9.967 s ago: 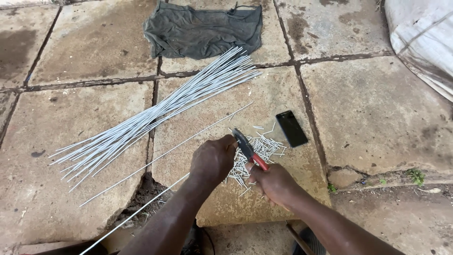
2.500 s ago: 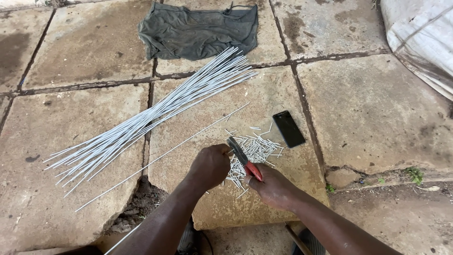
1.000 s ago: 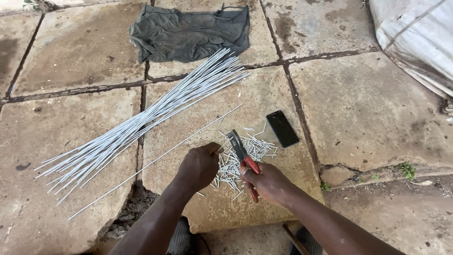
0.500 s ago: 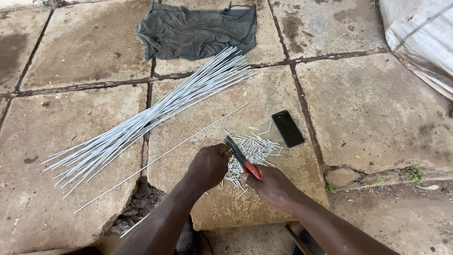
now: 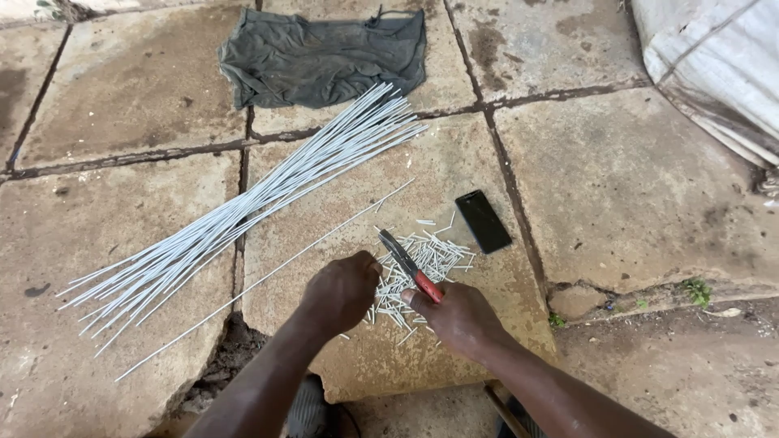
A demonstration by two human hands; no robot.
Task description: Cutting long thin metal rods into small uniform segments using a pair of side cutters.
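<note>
The left hand [image 5: 345,290] is curled into a loose fist with its back to the camera, so whatever its fingers pinch is hidden; it sits at the left edge of the pile of short cut wire pieces [image 5: 422,264], and whether it grips one of them cannot be told; the right hand [image 5: 458,315] is closed around the red handles of a pair of pliers [image 5: 410,265], whose dark nose points up and away over the pile; the jaw tips are too small to judge as parted or closed; both forearms run off the bottom edge; the pile lies on the stone slab [image 5: 357,203] just beyond the knuckles; one long single wire [image 5: 268,277] stretches diagonally from near the pile to the lower left, passing just left of the left hand; a large bundle of long pale wires [image 5: 243,219] lies farther left, fanning outward; a black phone [image 5: 483,221] rests flat just right of the pile; a grey-green cloth [image 5: 324,57] lies crumpled at the top; a white sack [image 5: 714,65] is cut off at the upper right corner.
</note>
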